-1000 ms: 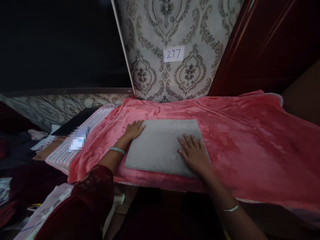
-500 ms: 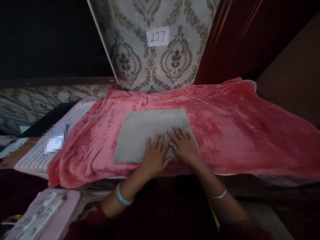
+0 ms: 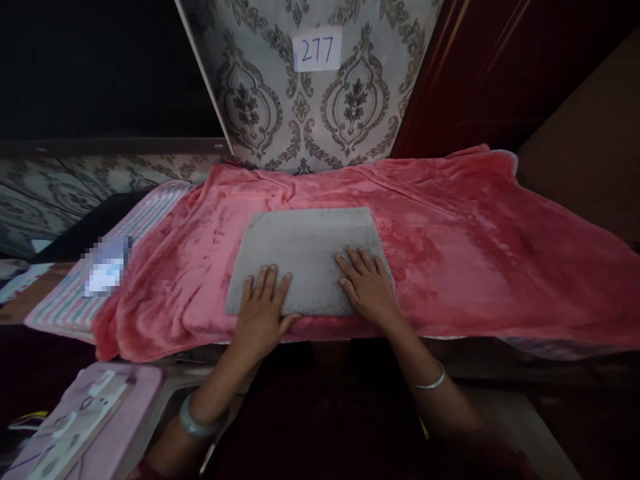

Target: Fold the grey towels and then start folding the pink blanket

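Note:
A grey, roughly rectangular cloth (image 3: 310,247) lies spread flat on a pink plush blanket (image 3: 460,267). Resting on the cloth's near left part is my left hand (image 3: 263,313), palm down with the fingers spread and the thumb pointing right. My right hand (image 3: 371,290) lies flat on the near right part, its fingers apart and pointing away from me. Neither hand grips anything. The cloth's near right corner is partly hidden under my right hand.
A striped cloth (image 3: 60,300) shows at the left, with a blurred-out object (image 3: 106,267) on it. At lower left, a power strip (image 3: 75,433) sits on a pink surface. A dark screen (image 3: 110,73) and a wall sign reading 277 (image 3: 317,50) stand behind.
My left hand has slid left across the grey cloth, away from my right hand. My right hand stays in nearly the same place. The view has tilted slightly down.

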Motion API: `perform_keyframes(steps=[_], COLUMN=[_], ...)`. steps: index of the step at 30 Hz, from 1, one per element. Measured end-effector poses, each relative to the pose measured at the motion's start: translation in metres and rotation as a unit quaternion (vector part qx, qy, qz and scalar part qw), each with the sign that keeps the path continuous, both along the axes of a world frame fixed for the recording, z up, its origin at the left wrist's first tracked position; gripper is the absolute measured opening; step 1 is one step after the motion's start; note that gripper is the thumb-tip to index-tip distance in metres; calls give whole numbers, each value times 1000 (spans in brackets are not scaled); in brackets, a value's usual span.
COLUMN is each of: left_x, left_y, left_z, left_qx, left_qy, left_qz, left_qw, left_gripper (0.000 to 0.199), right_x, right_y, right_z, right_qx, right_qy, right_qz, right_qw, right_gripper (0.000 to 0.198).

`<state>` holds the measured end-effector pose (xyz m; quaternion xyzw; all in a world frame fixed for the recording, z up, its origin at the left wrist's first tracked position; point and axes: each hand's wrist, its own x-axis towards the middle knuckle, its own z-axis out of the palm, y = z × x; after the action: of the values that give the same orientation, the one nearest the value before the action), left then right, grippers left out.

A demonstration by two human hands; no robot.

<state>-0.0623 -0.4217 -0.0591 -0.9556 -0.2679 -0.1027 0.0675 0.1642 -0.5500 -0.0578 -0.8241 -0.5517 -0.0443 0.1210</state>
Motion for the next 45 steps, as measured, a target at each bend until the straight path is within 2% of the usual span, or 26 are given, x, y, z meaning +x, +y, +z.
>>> perform_keyframes(steps=[4, 7, 10, 14, 17, 19, 21, 23, 25, 27, 30, 34, 36, 39, 42, 45], left_x=[-50, -60, -36, 21, 51, 60, 60, 57, 55, 59, 79, 123, 140, 150, 143, 120], left_y=[18, 23, 20, 10, 2, -2, -3, -2, 0, 0, -11, -41, -52, -59, -57, -49], left_z=[-4, 4, 21, 37, 29, 18, 8, 4, 7, 14, 26, 28, 21, 11, 9, 9], left_qx=[8, 11, 8, -9, -24, -33, -33, -31, -41, -56, -65, -64, -71, -77, -73, -58], left_qy=[-18, -31, -38, -40, -29, -16, -10, -8, -3, -2, -21, -19, 3, 29, 33, 21], left_qz=[42, 51, 38, -20, -48, -56, -58, -60, -57, -49, -60, -151, -177, -175, -150, -101], left_qw=[999, 998, 999, 999, 998, 998, 998, 998, 998, 997, 996, 986, 982, 981, 985, 993], left_gripper=[68, 61, 56, 57, 60, 59, 58, 58, 57, 56, 54, 57, 59, 60, 63, 66], right_x=[1, 3, 5, 5, 4, 5, 11, 20, 33, 46, 57, 54, 50, 44, 42, 42], right_y=[-1, 0, 5, 13, 15, 15, 13, 10, 7, 5, 8, 18, 22, 24, 23, 22], right_z=[-3, -4, 1, 7, 1, -8, -14, -16, -13, -9, -9, -25, -33, -38, -37, -38], right_qx=[14, 29, 54, 71, 58, 59, 95, 173, 271, 340, 385, 416, 420, 430, 409, 382], right_qy=[3, 21, 45, 45, 44, 52, 90, 174, 274, 354, 428, 469, 469, 453, 427, 393], right_qz=[0, 5, 0, -17, -31, -32, -26, -31, -48, -53, -46, -74, -92, -92, -63, -55], right_qw=[1000, 999, 998, 996, 997, 996, 991, 969, 922, 870, 817, 776, 771, 776, 804, 835], right_gripper=[53, 54, 55, 57, 59, 59, 60, 62, 65, 64, 63, 63, 63, 64, 64, 66])
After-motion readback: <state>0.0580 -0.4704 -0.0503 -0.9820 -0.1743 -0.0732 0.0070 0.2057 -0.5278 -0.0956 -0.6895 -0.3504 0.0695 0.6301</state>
